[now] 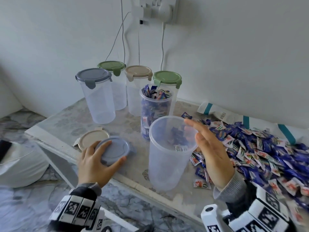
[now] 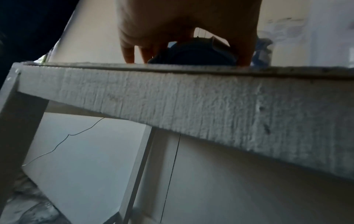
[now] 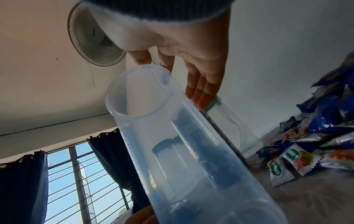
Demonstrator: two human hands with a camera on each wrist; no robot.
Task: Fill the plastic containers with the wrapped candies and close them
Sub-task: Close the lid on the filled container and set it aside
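Near the table's front edge stands an open clear container [image 1: 165, 164], [image 3: 172, 151]; it looks close to empty, and blue shapes show through its wall. My right hand [image 1: 192, 129], [image 3: 172, 81] is at its rim on the right with straight fingers; whether it touches the rim I cannot tell. My left hand [image 1: 115, 152], [image 2: 184, 57] grips a grey-blue lid [image 1: 117, 144], [image 2: 193, 53] on the table, left of that container. Behind it, a lidless container [image 1: 156, 111] is filled with wrapped candies. A big pile of candies [image 1: 260, 153], [image 3: 316, 136] covers the table's right side.
A beige lid [image 1: 91, 139] lies on the table beside the grey-blue one. Several closed empty containers [image 1: 100, 97] with grey, green and beige lids stand at the back by the wall. White bags [image 1: 222, 113] lie behind the candy pile. The table edge [image 2: 191, 98] is near my left wrist.
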